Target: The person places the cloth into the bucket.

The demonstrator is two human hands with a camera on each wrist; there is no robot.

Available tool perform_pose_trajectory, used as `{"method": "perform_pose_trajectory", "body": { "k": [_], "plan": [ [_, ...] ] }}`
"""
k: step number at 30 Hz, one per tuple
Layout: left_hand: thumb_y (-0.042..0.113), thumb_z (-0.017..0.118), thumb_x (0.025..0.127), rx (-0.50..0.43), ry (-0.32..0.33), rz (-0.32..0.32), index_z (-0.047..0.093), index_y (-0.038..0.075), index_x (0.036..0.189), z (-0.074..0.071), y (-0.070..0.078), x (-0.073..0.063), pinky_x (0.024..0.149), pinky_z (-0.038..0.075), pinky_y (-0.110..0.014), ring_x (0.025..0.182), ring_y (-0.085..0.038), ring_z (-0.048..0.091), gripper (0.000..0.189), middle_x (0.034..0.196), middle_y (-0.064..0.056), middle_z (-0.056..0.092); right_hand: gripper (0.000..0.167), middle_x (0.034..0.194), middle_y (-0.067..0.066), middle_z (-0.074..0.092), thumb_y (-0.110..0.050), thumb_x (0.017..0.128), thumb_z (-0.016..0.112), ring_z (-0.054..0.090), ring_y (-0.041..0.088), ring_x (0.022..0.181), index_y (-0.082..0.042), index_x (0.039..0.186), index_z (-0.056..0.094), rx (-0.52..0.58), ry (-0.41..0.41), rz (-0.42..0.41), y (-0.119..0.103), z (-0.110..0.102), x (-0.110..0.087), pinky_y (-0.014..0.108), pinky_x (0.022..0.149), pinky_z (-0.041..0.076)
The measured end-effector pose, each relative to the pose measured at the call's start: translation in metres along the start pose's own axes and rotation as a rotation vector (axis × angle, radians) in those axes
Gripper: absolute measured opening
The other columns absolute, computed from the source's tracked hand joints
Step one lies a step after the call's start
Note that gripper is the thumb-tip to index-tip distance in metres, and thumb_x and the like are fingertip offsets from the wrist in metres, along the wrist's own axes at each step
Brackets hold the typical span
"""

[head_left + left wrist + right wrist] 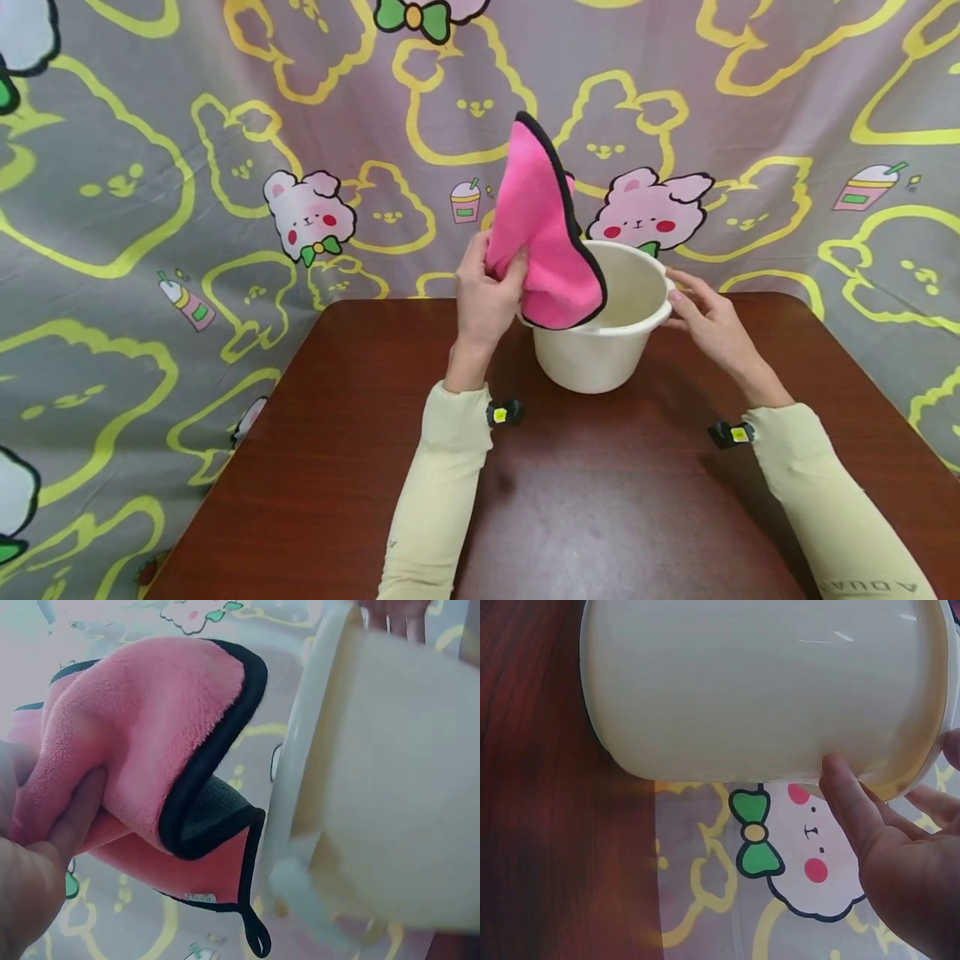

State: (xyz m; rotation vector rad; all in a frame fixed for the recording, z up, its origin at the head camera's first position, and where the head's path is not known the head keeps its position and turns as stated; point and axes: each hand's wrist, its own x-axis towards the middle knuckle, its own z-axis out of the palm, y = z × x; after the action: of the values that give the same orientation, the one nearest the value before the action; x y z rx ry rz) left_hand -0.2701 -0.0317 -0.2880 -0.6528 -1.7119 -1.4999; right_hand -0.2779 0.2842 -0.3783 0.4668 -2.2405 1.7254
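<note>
My left hand [487,292] pinches a pink cleaning cloth [543,242] with black edging, held up at the left side of a cream plastic bucket [592,358]. In the left wrist view, the folded cloth [150,720] shows a dark grey reverse side and a black hanging loop at one corner. Its lower part overlaps the bucket's near-left rim in the head view. On the other side, my right hand [708,317] grips the bucket's right rim, thumb at the top. The right wrist view shows fingers [844,787] against the outer wall. The bucket stands upright; its bottom inside is hidden.
The bucket stands toward the far side of a dark reddish-brown wooden table [600,500]. Right behind the table's far edge hangs a grey curtain [360,133] printed with yellow outlines and cartoon rabbits.
</note>
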Motion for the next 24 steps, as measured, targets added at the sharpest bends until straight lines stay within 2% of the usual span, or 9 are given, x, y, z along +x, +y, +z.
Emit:
{"method": "perform_pose_trajectory", "body": {
  "k": [3, 5, 7, 10, 13, 15, 17, 20, 24],
  "plan": [
    [0.013, 0.071, 0.088, 0.0, -0.03, -0.036, 0.063, -0.001, 0.109, 0.012, -0.001, -0.001, 0.067, 0.046, -0.024, 0.082, -0.022, 0.057, 0.026, 0.091, -0.017, 0.064, 0.05, 0.116, -0.011, 0.059, -0.019, 0.102, 0.051, 0.066, -0.003, 0.095, -0.001, 0.147, 0.04, 0.004, -0.008, -0.014, 0.0, 0.001, 0.0, 0.02, 0.076, 0.057],
    [0.015, 0.071, 0.089, 0.019, -0.08, -0.07, 0.062, 0.001, 0.111, 0.017, -0.004, -0.003, 0.068, 0.047, -0.023, 0.083, -0.021, 0.058, 0.027, 0.093, -0.015, 0.065, 0.049, 0.115, -0.013, 0.059, -0.021, 0.103, 0.049, 0.065, -0.004, 0.095, -0.002, 0.147, 0.04, -0.023, -0.006, -0.011, 0.0, 0.002, 0.0, 0.019, 0.077, 0.057],
    [0.018, 0.069, 0.09, 0.061, -0.153, -0.123, 0.06, 0.003, 0.114, 0.02, -0.007, -0.005, 0.071, 0.048, -0.024, 0.087, -0.02, 0.059, 0.03, 0.098, -0.013, 0.063, 0.049, 0.117, -0.009, 0.058, -0.022, 0.103, 0.049, 0.065, -0.004, 0.095, -0.004, 0.147, 0.041, -0.043, -0.003, -0.001, 0.001, 0.003, 0.001, 0.02, 0.077, 0.057],
    [0.025, 0.066, 0.092, 0.143, -0.289, -0.216, 0.056, 0.007, 0.123, 0.02, -0.014, -0.009, 0.078, 0.05, -0.029, 0.094, -0.02, 0.058, 0.037, 0.107, -0.011, 0.06, 0.049, 0.123, 0.005, 0.058, -0.024, 0.103, 0.049, 0.065, -0.005, 0.093, -0.005, 0.148, 0.041, -0.068, -0.004, 0.014, 0.002, 0.004, 0.001, 0.021, 0.077, 0.057],
    [0.03, 0.062, 0.094, 0.198, -0.42, -0.279, 0.051, 0.009, 0.133, 0.015, -0.02, -0.013, 0.091, 0.05, -0.035, 0.107, -0.02, 0.056, 0.045, 0.12, -0.01, 0.057, 0.049, 0.125, 0.013, 0.056, -0.026, 0.103, 0.049, 0.065, -0.004, 0.09, -0.007, 0.147, 0.042, -0.086, -0.008, 0.03, 0.002, 0.005, 0.0, 0.022, 0.075, 0.058],
    [0.031, 0.061, 0.096, 0.183, -0.485, -0.309, 0.049, 0.011, 0.137, 0.011, -0.022, -0.015, 0.099, 0.049, -0.035, 0.116, -0.02, 0.055, 0.047, 0.13, -0.008, 0.054, 0.049, 0.124, 0.01, 0.057, -0.025, 0.103, 0.05, 0.066, -0.003, 0.089, -0.008, 0.148, 0.042, -0.086, -0.017, 0.033, 0.002, 0.005, 0.0, 0.023, 0.075, 0.058],
    [0.029, 0.06, 0.097, 0.145, -0.519, -0.324, 0.05, 0.011, 0.137, 0.006, -0.022, -0.016, 0.103, 0.048, -0.036, 0.124, -0.022, 0.054, 0.045, 0.135, -0.007, 0.052, 0.049, 0.122, 0.004, 0.058, -0.024, 0.103, 0.05, 0.067, -0.001, 0.089, -0.007, 0.148, 0.042, -0.069, -0.026, 0.034, 0.002, 0.004, 0.0, 0.025, 0.074, 0.059],
    [0.026, 0.059, 0.098, 0.11, -0.536, -0.346, 0.053, 0.013, 0.134, -0.004, -0.021, -0.015, 0.103, 0.049, -0.036, 0.128, -0.022, 0.055, 0.038, 0.137, -0.005, 0.052, 0.049, 0.121, -0.002, 0.059, -0.022, 0.102, 0.051, 0.068, 0.002, 0.088, -0.008, 0.148, 0.041, -0.061, -0.044, 0.032, 0.002, 0.001, 0.0, 0.027, 0.073, 0.059],
    [0.027, 0.058, 0.099, 0.169, -0.577, -0.355, 0.056, 0.014, 0.131, -0.021, -0.026, -0.013, 0.099, 0.052, -0.035, 0.123, -0.019, 0.059, 0.034, 0.134, -0.006, 0.055, 0.05, 0.122, -0.004, 0.056, -0.023, 0.103, 0.049, 0.07, 0.009, 0.087, -0.014, 0.151, 0.038, -0.117, -0.06, 0.033, 0.003, -0.005, -0.003, 0.026, 0.071, 0.059]
  ]
}}
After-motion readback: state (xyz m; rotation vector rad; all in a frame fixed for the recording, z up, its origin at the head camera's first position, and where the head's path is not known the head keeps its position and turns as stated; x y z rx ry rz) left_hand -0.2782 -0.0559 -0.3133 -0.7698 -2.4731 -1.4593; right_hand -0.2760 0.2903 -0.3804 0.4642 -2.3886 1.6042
